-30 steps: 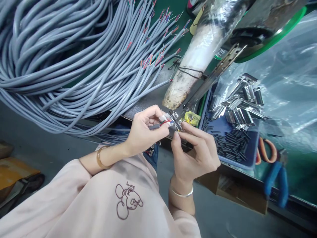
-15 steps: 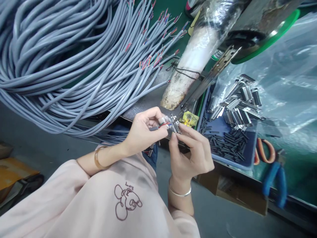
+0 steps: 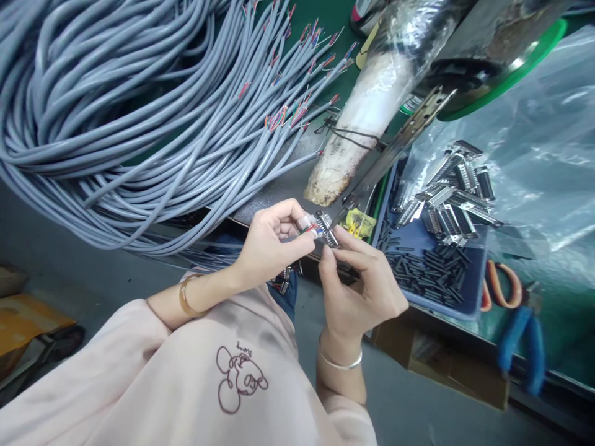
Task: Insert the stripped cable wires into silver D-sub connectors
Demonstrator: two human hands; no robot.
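Observation:
Between the thumb and fingers of my left hand (image 3: 274, 238) is a cable end with thin red, white and blue wires (image 3: 312, 228) fanning out of it. White covering shows on one of those fingertips. My right hand (image 3: 360, 279) pinches a metal multi-pin connector (image 3: 328, 229) at its lower right side, close to the wire ends. Whether the wires touch the pins, I cannot make out. Just beyond the connector lies a yellow sponge (image 3: 357, 223), below the tip of a white wrapped rod (image 3: 344, 139).
A large bundle of grey cables (image 3: 139, 136) covers the bench's left. On the right, a blue tray (image 3: 471, 303) holds connectors (image 3: 446, 204) and short black tubes (image 3: 432, 272). Blue-handled cutters (image 3: 523, 341) and orange-handled scissors (image 3: 506, 285) lie beside it. A slotted metal strip (image 3: 400, 142) slants overhead.
The connector has turned slightly in my right hand, so its pin row shows more plainly. My left hand keeps its pinch on the cable end. The whole view has shifted a little.

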